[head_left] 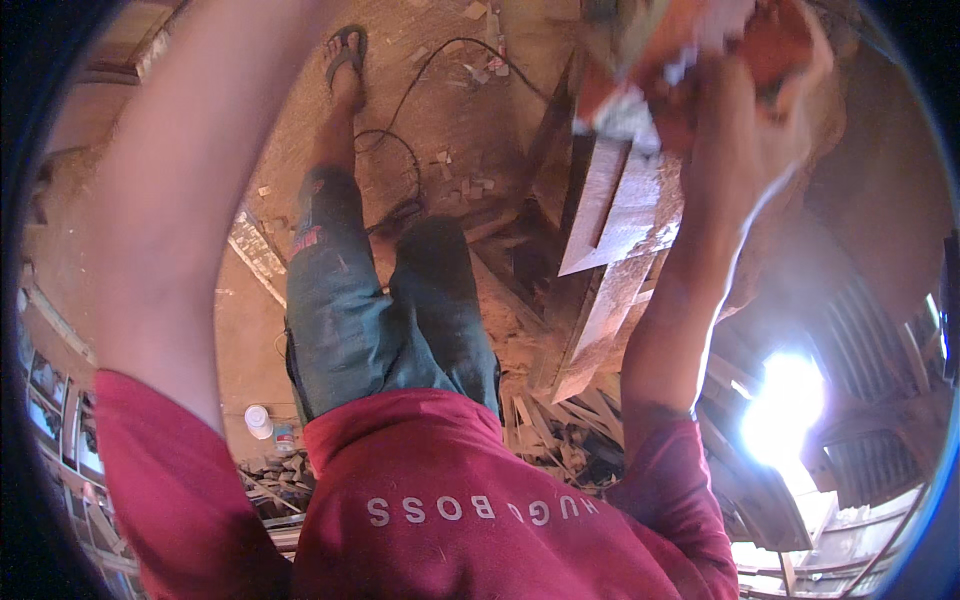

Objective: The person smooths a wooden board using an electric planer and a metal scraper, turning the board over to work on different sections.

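Observation:
My right hand (765,130) is raised at the upper right, blurred by motion, with its fingers curled round a crumpled orange-red and white thing (690,45). Whether that is cloth or a plastic bag, I cannot make out. Just below it, a pale wooden board (620,205) with a long dark groove stands tilted. A thick timber (600,325) dusted with sawdust lies beneath the board. My left forearm (200,170) stretches up past the top edge, so the left hand is out of sight.
A dark cable (415,160) loops over the dusty floor, among scattered scraps (475,188). Wood offcuts (560,430) are heaped beside my legs. A white cup (258,421) stands at the left near a flat strip of wood (257,257). Corrugated sheets (860,330) lean at the right.

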Available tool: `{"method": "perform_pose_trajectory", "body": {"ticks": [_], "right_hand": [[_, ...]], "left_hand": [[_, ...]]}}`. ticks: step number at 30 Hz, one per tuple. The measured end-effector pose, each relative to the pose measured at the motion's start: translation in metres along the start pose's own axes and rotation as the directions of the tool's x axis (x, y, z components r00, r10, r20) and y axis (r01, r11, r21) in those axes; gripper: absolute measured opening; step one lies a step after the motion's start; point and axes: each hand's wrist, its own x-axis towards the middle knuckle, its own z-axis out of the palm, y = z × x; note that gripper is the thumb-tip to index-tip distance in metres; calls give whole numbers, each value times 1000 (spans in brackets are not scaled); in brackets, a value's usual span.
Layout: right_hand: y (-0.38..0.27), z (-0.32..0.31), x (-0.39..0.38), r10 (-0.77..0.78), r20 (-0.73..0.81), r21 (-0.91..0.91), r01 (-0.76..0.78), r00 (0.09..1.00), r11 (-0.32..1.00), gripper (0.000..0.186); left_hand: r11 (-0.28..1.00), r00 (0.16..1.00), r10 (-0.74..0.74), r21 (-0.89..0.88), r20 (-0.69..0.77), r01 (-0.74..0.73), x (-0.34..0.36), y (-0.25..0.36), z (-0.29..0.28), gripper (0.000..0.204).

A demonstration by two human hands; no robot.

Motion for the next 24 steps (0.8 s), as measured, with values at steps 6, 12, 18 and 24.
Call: {"method": "perform_pose_trajectory", "body": {"ticks": [6,12,18,24], "right_hand": [[50,-94,-193,65,167,-289,-14,984,957,46],[56,-127,-295,443,142,87,-457,885,885,43],[50,-89,-217,420,132,200,-439,898,876,34],[16,-26,-57,207,179,129,-231,962,964,14]], "left_hand": [[995,995,-98,7,-36,98,-224,16,70,91],[970,971,-237,-40,34,238,-306,37,81,95],[974,975,-221,-51,-17,220,-215,33,55,93],[994,987,-101,-44,-128,96,-64,4,31,93]]}}
